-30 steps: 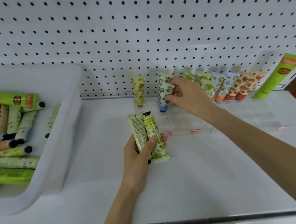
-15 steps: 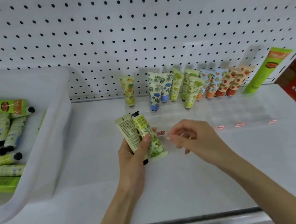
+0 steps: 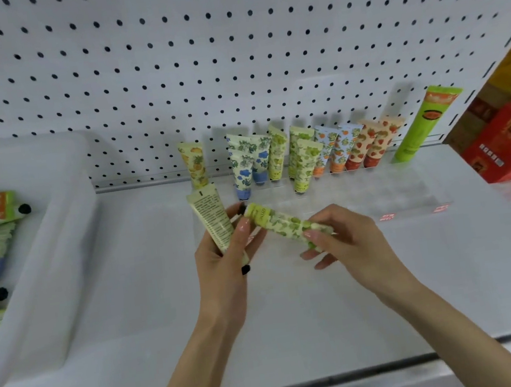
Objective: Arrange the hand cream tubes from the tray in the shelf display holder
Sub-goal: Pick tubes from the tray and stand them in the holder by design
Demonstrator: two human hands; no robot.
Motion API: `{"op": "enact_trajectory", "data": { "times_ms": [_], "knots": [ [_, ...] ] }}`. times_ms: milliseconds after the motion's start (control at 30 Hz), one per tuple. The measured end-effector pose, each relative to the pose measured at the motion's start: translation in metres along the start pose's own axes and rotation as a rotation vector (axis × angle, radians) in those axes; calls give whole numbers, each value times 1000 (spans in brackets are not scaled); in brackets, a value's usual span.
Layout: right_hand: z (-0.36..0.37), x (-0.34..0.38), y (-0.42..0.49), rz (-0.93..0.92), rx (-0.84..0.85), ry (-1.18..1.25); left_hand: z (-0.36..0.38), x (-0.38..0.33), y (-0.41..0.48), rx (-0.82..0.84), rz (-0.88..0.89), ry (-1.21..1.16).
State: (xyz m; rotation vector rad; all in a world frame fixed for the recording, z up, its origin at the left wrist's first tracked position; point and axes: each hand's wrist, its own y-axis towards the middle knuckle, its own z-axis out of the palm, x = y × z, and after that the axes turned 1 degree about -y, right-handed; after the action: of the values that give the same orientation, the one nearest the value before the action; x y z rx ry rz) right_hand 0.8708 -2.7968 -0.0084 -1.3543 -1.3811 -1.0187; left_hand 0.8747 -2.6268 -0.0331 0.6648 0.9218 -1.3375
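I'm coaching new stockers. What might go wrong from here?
1. The right hand pinches the leaf-print tube by one end only; that light grip may slip.
2. The standing tubes sit tilted and close together in the clear holder; a nudge might topple several.
3. The left hand holds a second tube, so it cannot readily steady them.

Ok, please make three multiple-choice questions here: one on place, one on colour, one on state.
1. On the shelf, the tray stands: A at the left; B at the right; C in the middle.
2. The box is: A blue; B red; C white.
3. The right hand: A hangs open; B rests in the tray; C pinches a green tube.
Answers: 1 A, it fills the left edge. 2 B, its faces are red. 3 C, it grips the tube's end; the left hand grips a pale tube.
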Motion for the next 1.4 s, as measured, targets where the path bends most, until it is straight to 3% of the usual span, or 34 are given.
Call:
{"op": "enact_trajectory", "data": {
  "times_ms": [333,567,667,967,1400],
  "knots": [
    [-42,66,59,-271,-49,-310,-25,6,-3,-19,24,312],
    [-23,83,105,-435,-51,-1027,-29,8,1,37,-24,338],
    [-17,77,118,-449,-46,-1203,-29,8,1,74,-12,401],
    [-10,66,125,-443,-20,-1328,-28,6,-1,70,-17,395],
    [-11,67,127,-441,8,-1310,-31,10,1,106,-36,256]
  ]
}}
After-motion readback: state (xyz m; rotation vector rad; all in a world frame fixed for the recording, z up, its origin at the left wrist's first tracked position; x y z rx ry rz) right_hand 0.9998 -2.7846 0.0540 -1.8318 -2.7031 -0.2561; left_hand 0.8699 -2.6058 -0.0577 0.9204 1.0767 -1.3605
